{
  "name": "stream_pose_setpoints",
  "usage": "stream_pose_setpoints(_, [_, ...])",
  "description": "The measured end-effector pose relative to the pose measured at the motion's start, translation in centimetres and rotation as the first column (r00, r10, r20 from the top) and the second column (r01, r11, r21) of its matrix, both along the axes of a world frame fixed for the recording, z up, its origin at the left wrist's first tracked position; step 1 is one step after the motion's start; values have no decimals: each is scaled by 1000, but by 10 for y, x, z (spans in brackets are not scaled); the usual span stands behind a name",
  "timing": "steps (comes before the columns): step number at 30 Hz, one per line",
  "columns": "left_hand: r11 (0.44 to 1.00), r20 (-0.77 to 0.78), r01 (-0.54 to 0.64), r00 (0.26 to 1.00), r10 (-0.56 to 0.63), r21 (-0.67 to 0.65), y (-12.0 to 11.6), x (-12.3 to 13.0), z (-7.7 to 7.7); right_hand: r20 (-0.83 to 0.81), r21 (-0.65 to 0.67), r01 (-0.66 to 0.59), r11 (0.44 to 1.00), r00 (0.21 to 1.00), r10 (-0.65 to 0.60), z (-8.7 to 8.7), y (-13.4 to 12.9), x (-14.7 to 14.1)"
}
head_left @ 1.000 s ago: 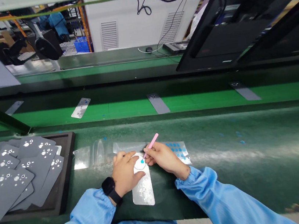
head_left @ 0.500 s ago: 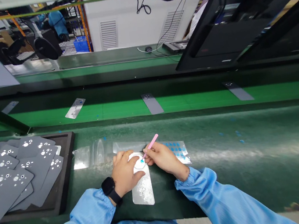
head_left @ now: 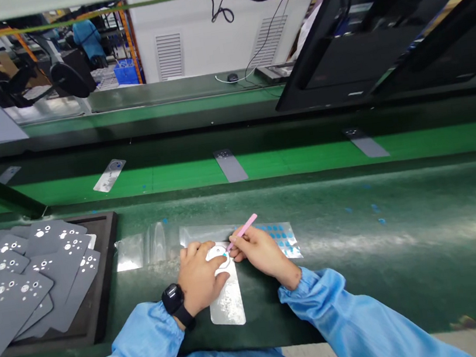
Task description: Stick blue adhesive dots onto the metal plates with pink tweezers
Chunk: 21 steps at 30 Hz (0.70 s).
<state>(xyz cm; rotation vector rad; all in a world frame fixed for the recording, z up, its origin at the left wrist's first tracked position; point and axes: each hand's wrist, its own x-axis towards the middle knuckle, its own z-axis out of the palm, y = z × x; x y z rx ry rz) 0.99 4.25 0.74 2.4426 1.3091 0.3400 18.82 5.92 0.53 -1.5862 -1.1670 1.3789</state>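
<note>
A green counter [head_left: 437, 269] spans the near scene, with a green conveyor belt [head_left: 301, 160] on its far side. At left, dark grey flat panels [head_left: 1, 321] fill a black shallow tray [head_left: 109, 255]. The left hand [head_left: 198, 275] lies on a shiny silver rectangular plate [head_left: 227, 304] on the counter, its grip loosely spread. Its index fingertip now reaches beside a small blue dot [head_left: 224, 255] in the plate's far-end ring, apparently steadying or pressing it. The right hand [head_left: 263, 251] keeps a narrow pinch grip on a slim pink tool [head_left: 248, 223], left of a clear sheet of blue dots [head_left: 289, 234]. Compared with half a second ago, less blue shows, the tool has shifted slightly, and the belt's pieces lie further left.
</note>
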Motion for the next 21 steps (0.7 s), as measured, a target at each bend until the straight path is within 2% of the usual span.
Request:
stream_pose_setpoints(2, [1000, 1, 0, 1000, 0, -3, 0, 0, 0, -12, 38, 2, 999, 1000, -1, -2, -3, 1])
stream_pose_setpoints(5, [1000, 2, -3, 1000, 3, -6, 0, -1, 0, 39, 113, -61, 992, 998, 57, -2, -8, 1])
stream_pose_setpoints(10, [1000, 9, -8, 1000, 8, -9, 0, 0, 0, 204, 237, -167, 957, 972, 119, -2, -15, 0])
stream_pose_setpoints(15, [1000, 14, -15, 1000, 15, -3, 0, 1, 2, 403, 361, -274, 891, 908, 116, -4, -19, -1])
stream_pose_setpoints(21, [1000, 3, -21, 1000, 21, 16, -1, 1, 2, 504, 346, -350, 870, 852, 142, -4, -24, -2])
